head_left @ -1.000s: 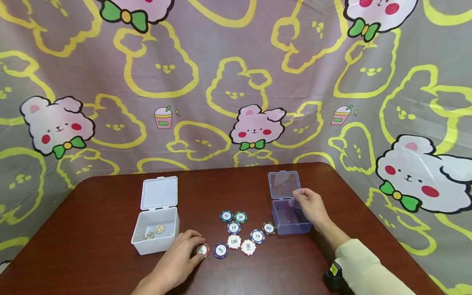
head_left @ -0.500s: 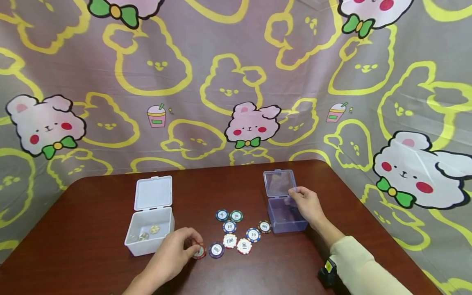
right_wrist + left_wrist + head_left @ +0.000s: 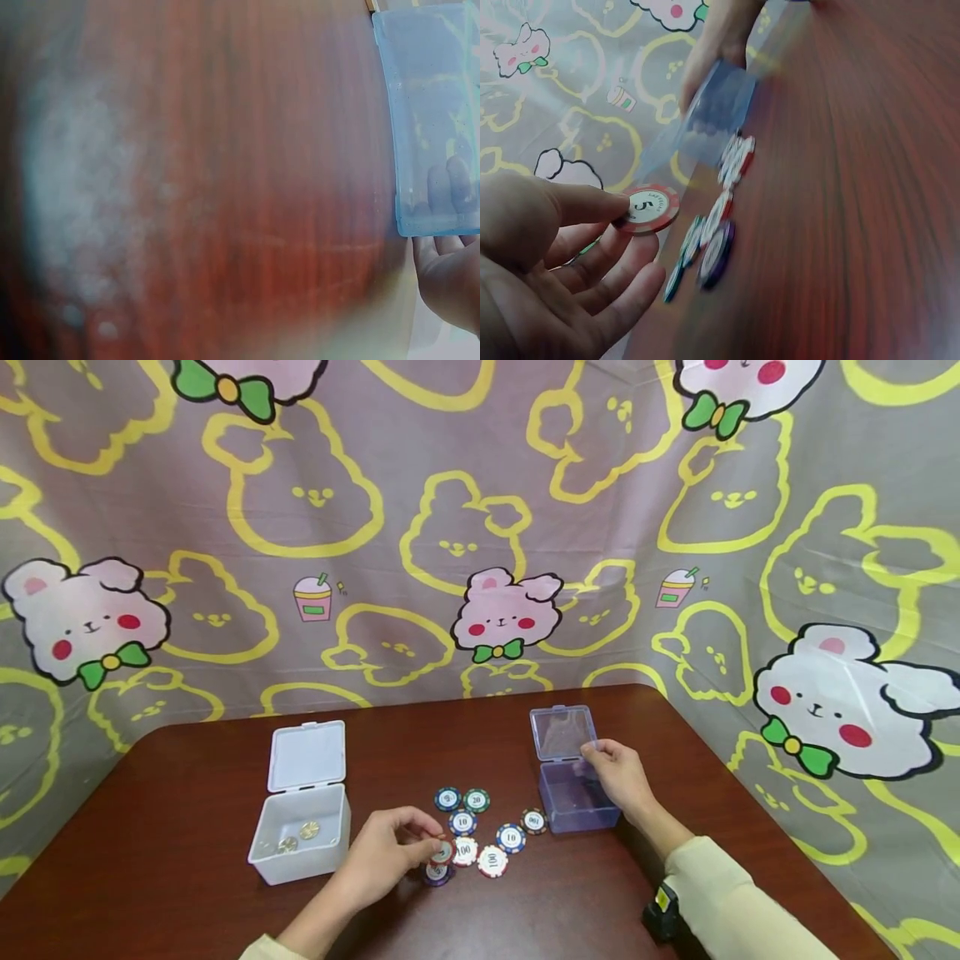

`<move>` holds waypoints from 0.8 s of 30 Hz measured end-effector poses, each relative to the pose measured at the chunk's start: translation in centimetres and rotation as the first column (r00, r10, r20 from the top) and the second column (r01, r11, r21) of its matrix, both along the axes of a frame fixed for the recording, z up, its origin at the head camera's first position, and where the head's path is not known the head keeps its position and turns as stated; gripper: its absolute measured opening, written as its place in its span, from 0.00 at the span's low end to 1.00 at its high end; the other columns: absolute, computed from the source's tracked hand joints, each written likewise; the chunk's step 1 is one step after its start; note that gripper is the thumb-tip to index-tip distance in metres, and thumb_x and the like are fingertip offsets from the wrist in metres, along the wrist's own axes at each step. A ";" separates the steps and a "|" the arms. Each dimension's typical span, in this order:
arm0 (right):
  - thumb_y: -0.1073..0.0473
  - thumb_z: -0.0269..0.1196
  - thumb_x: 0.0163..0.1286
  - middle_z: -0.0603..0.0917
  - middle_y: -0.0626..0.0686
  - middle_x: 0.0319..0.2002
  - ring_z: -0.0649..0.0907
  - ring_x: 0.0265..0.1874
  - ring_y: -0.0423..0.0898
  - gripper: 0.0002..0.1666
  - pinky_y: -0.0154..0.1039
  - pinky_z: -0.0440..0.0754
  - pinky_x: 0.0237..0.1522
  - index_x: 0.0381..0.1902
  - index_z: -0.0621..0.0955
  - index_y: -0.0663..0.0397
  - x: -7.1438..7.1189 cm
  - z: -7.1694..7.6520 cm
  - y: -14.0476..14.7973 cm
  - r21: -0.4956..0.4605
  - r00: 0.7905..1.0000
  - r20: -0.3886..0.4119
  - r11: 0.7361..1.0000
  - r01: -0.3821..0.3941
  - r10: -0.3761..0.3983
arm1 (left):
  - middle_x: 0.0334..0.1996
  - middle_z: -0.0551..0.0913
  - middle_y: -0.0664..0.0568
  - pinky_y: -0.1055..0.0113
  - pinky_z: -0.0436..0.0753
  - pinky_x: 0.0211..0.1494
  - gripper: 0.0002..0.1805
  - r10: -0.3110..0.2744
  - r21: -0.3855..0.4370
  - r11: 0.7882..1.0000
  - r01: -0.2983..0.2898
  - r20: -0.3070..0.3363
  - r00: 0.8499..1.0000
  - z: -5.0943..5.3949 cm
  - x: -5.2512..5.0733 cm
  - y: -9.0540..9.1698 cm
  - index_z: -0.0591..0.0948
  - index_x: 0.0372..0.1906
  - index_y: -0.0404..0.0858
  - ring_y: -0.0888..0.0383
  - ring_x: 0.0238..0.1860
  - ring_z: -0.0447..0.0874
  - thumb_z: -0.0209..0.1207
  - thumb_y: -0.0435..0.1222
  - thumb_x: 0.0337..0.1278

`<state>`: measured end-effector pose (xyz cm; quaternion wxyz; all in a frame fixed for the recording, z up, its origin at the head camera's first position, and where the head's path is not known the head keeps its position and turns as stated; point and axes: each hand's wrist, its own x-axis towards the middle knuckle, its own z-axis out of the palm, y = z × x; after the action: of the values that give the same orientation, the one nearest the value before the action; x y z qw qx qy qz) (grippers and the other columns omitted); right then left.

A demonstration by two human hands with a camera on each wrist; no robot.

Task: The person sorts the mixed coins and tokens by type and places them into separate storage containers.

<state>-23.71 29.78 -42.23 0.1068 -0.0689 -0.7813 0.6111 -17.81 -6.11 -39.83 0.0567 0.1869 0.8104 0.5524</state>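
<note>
Left hand (image 3: 386, 853), lower centre of the head view: thumb and fingertip pinching a red chip (image 3: 651, 209) marked 5. In the left wrist view the chip is off the table at centre left, the remaining fingers below it, loosely bent. From the head it covers part of a purple chip (image 3: 437, 877).

Right hand (image 3: 621, 777), right of centre: thumb and fingers pinching the right edge of the raised lid (image 3: 561, 732) of a bluish see-through box (image 3: 585, 820). Right wrist view: fingers visible through the plastic, far right of the frame.

Flat on the table (image 3: 555, 910), between the two boxes, centre of the frame: a teal-and-blue chip (image 3: 447, 799), a green chip (image 3: 476, 800), two white chips (image 3: 492, 861), two blue chips (image 3: 511, 837). A black chip (image 3: 534, 821) just beside the see-through box.

Left of centre: white box (image 3: 307, 865), lid up, two coins (image 3: 310, 831) inside. Behind, filling the upper frame: patterned cloth (image 3: 420, 452), rabbits and cups.
</note>
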 end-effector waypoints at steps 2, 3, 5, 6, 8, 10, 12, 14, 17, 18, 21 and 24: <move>0.59 0.59 0.76 0.89 0.58 0.30 0.88 0.32 0.45 0.14 0.31 0.81 0.38 0.45 0.80 0.70 0.0 0.0 -0.1 0.006 1.000 -0.002 1.000 0.005 -0.005 | 0.27 0.84 0.51 0.68 0.80 0.27 0.06 -0.018 0.047 0.999 0.017 0.025 1.000 -0.1 -0.3 0.8 0.85 0.36 0.33 0.58 0.26 0.80 0.70 0.28 0.54; 0.60 0.59 0.76 0.89 0.58 0.30 0.88 0.32 0.45 0.14 0.31 0.81 0.38 0.45 0.80 0.70 0.0 0.0 -0.1 -0.003 1.000 -0.004 1.000 0.009 -0.009 | 0.28 0.85 0.50 0.67 0.81 0.29 0.06 -0.030 0.078 0.997 0.027 0.041 0.999 -0.1 -0.4 1.2 0.85 0.37 0.31 0.58 0.27 0.81 0.70 0.28 0.54; 0.60 0.59 0.76 0.89 0.58 0.30 0.88 0.32 0.45 0.15 0.31 0.81 0.38 0.46 0.80 0.71 0.0 0.0 -0.2 -0.003 1.000 -0.003 1.000 0.012 -0.012 | 0.29 0.86 0.47 0.65 0.83 0.31 0.08 -0.054 0.144 0.989 0.042 0.081 0.995 -0.3 -0.7 2.1 0.85 0.38 0.29 0.56 0.27 0.82 0.70 0.27 0.54; 0.60 0.59 0.76 0.89 0.58 0.30 0.88 0.32 0.45 0.15 0.31 0.81 0.39 0.46 0.80 0.71 0.0 0.0 -0.2 -0.007 1.000 -0.004 1.000 0.010 -0.010 | 0.30 0.86 0.46 0.63 0.84 0.32 0.08 -0.063 0.173 0.984 0.044 0.102 0.993 -0.3 -0.9 2.6 0.85 0.39 0.28 0.56 0.28 0.83 0.69 0.27 0.54; 0.61 0.59 0.76 0.89 0.57 0.30 0.88 0.32 0.45 0.14 0.31 0.82 0.39 0.46 0.80 0.71 0.0 0.0 -0.2 -0.011 1.000 0.000 1.000 0.016 -0.016 | 0.32 0.86 0.45 0.60 0.86 0.34 0.09 -0.076 0.232 0.972 0.041 0.146 0.986 -0.4 -1.1 3.6 0.84 0.40 0.26 0.55 0.28 0.83 0.69 0.27 0.55; 0.61 0.59 0.76 0.89 0.58 0.30 0.88 0.32 0.45 0.14 0.32 0.82 0.39 0.46 0.80 0.71 0.0 0.0 -0.2 -0.017 1.000 0.001 1.000 0.015 -0.015 | 0.33 0.86 0.45 0.58 0.86 0.35 0.11 -0.084 0.279 0.960 0.031 0.179 0.980 -0.4 -1.4 4.6 0.84 0.42 0.24 0.55 0.28 0.84 0.68 0.27 0.56; 0.61 0.59 0.76 0.89 0.59 0.30 0.88 0.32 0.46 0.15 0.32 0.82 0.39 0.46 0.80 0.72 0.0 0.0 -0.2 -0.021 1.000 -0.003 1.000 0.013 -0.013 | 0.33 0.86 0.45 0.57 0.87 0.36 0.12 -0.090 0.327 0.945 0.016 0.212 0.973 -0.3 -1.5 5.7 0.83 0.43 0.23 0.55 0.27 0.85 0.67 0.26 0.56; 0.60 0.59 0.76 0.89 0.59 0.31 0.88 0.33 0.46 0.15 0.32 0.82 0.39 0.46 0.80 0.71 0.0 0.1 -0.2 -0.008 1.000 -0.003 1.000 0.009 -0.009 | 0.32 0.86 0.45 0.58 0.87 0.36 0.13 -0.097 0.371 0.929 0.003 0.235 0.967 -0.3 -1.7 6.8 0.82 0.44 0.22 0.56 0.26 0.85 0.66 0.26 0.56; 0.59 0.59 0.76 0.89 0.61 0.31 0.89 0.35 0.49 0.16 0.33 0.81 0.39 0.45 0.80 0.72 0.0 0.0 -0.1 -0.001 1.000 -0.009 1.000 0.005 -0.005 | 0.31 0.86 0.45 0.61 0.86 0.35 0.14 -0.105 0.420 0.907 -0.012 0.255 0.961 -0.2 -2.0 8.5 0.82 0.45 0.21 0.57 0.26 0.84 0.66 0.26 0.55; 0.59 0.60 0.76 0.89 0.61 0.31 0.89 0.35 0.50 0.16 0.33 0.81 0.39 0.44 0.80 0.72 -0.1 0.0 -0.1 -0.002 1.000 -0.009 1.000 0.005 -0.005 | 0.31 0.86 0.45 0.62 0.86 0.35 0.14 -0.106 0.432 0.902 -0.016 0.255 0.961 -0.1 -2.1 9.1 0.82 0.45 0.21 0.57 0.26 0.84 0.66 0.26 0.55; 0.59 0.60 0.76 0.89 0.61 0.31 0.89 0.35 0.51 0.16 0.32 0.81 0.39 0.45 0.80 0.72 -0.1 0.0 -0.1 -0.007 1.000 -0.012 1.000 0.009 -0.009 | 0.32 0.87 0.43 0.63 0.86 0.35 0.15 -0.116 0.475 0.879 -0.030 0.275 0.955 0.1 -2.3 10.6 0.81 0.46 0.20 0.57 0.25 0.84 0.66 0.25 0.56; 0.60 0.60 0.75 0.89 0.60 0.30 0.89 0.32 0.47 0.15 0.31 0.81 0.37 0.45 0.81 0.72 -0.1 0.0 -0.1 -0.012 1.000 -0.013 1.000 0.020 -0.020 | 0.34 0.87 0.41 0.62 0.87 0.35 0.16 -0.123 0.517 0.854 -0.054 0.302 0.945 0.1 -2.6 12.0 0.80 0.48 0.19 0.57 0.25 0.85 0.65 0.24 0.56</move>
<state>-23.77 29.68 -42.21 0.1174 -0.0734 -0.7763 0.6149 -20.45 5.85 -39.69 0.1465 0.1167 0.6074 0.7720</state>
